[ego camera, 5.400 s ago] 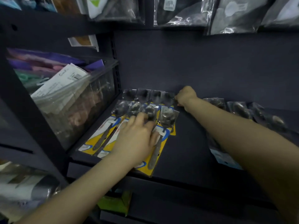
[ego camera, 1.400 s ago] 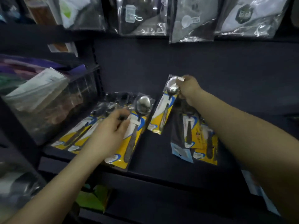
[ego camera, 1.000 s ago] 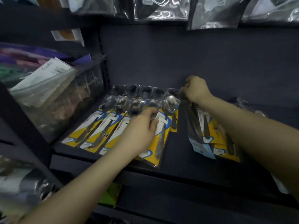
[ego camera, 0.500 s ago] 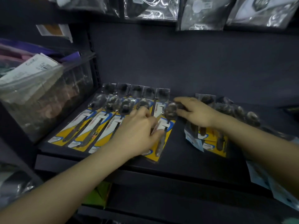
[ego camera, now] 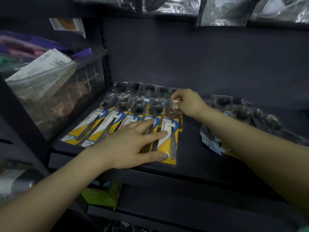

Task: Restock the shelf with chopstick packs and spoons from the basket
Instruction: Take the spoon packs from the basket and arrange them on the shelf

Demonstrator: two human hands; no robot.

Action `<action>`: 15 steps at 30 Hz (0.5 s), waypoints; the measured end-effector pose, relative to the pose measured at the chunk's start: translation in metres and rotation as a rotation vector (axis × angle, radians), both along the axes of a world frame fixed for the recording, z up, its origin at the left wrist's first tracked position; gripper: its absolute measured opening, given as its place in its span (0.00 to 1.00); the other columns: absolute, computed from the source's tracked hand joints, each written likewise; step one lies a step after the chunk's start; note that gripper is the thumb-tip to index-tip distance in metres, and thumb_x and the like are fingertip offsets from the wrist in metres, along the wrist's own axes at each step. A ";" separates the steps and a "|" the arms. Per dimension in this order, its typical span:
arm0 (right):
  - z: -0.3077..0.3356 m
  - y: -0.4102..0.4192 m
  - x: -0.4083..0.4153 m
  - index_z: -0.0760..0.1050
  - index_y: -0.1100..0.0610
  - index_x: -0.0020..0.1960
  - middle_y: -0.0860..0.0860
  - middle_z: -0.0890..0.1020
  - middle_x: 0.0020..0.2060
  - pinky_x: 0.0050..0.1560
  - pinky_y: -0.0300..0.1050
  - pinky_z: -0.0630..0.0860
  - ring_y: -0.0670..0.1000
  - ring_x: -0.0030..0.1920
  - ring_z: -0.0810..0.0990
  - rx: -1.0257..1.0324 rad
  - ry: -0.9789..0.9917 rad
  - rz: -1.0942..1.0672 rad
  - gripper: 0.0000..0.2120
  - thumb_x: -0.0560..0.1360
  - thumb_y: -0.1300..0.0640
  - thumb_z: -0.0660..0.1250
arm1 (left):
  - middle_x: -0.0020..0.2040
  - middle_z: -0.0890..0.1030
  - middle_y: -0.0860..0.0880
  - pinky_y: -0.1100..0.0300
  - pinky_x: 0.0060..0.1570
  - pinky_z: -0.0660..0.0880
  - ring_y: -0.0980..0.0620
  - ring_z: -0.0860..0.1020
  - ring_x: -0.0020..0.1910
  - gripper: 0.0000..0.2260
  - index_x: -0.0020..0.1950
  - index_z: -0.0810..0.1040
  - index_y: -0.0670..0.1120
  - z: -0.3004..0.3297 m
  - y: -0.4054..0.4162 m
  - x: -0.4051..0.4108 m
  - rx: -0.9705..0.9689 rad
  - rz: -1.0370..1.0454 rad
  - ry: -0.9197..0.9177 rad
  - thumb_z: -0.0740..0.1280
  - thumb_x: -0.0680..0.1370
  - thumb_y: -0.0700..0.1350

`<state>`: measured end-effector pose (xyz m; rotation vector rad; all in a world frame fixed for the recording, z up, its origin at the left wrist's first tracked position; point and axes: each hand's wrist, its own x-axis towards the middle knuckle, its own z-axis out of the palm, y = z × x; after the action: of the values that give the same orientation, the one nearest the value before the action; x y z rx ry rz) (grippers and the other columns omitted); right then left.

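The right hand (ego camera: 189,102) has moved up to pinch the rightmost spoon pack's (ego camera: 168,131) top.

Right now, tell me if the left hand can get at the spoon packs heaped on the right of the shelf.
Probably not directly: the right forearm lies across the right-side spoon packs, and the left hand is pressing the yellow spoon packs.

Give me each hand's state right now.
Left hand: open, fingers flat on the spoon packs.
Right hand: pinches the top of the rightmost spoon pack.
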<state>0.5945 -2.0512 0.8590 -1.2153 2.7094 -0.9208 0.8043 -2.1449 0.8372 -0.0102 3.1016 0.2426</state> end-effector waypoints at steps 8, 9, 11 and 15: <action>0.002 0.032 0.030 0.66 0.58 0.66 0.55 0.77 0.61 0.51 0.40 0.69 0.52 0.57 0.75 0.239 -0.022 0.058 0.27 0.73 0.46 0.67 | 0.77 0.44 0.54 0.58 0.71 0.47 0.53 0.45 0.76 0.43 0.72 0.51 0.65 -0.002 -0.001 -0.001 -0.025 -0.014 0.005 0.44 0.58 0.77; 0.000 0.030 0.033 0.67 0.58 0.65 0.55 0.77 0.61 0.52 0.41 0.71 0.52 0.58 0.76 0.201 -0.049 0.055 0.26 0.72 0.48 0.69 | 0.77 0.45 0.54 0.58 0.71 0.48 0.53 0.45 0.75 0.43 0.72 0.52 0.65 -0.001 -0.001 -0.002 -0.028 -0.021 0.005 0.46 0.58 0.78; -0.006 0.024 0.033 0.69 0.60 0.63 0.56 0.78 0.59 0.56 0.46 0.75 0.54 0.58 0.77 0.121 -0.075 -0.001 0.25 0.70 0.51 0.71 | 0.77 0.46 0.52 0.58 0.72 0.49 0.53 0.46 0.75 0.41 0.71 0.54 0.64 0.000 -0.002 -0.004 -0.041 -0.037 0.011 0.46 0.60 0.76; -0.015 0.015 0.031 0.69 0.62 0.63 0.57 0.78 0.59 0.53 0.43 0.72 0.57 0.60 0.76 -0.028 -0.095 -0.142 0.24 0.70 0.55 0.71 | 0.77 0.47 0.51 0.55 0.72 0.50 0.52 0.46 0.76 0.34 0.69 0.58 0.62 0.004 -0.005 -0.009 -0.038 -0.044 -0.034 0.51 0.66 0.73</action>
<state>0.6252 -2.0367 0.8436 -0.9675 2.7446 -1.0076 0.7951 -2.1499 0.8413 0.0518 3.0681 0.1810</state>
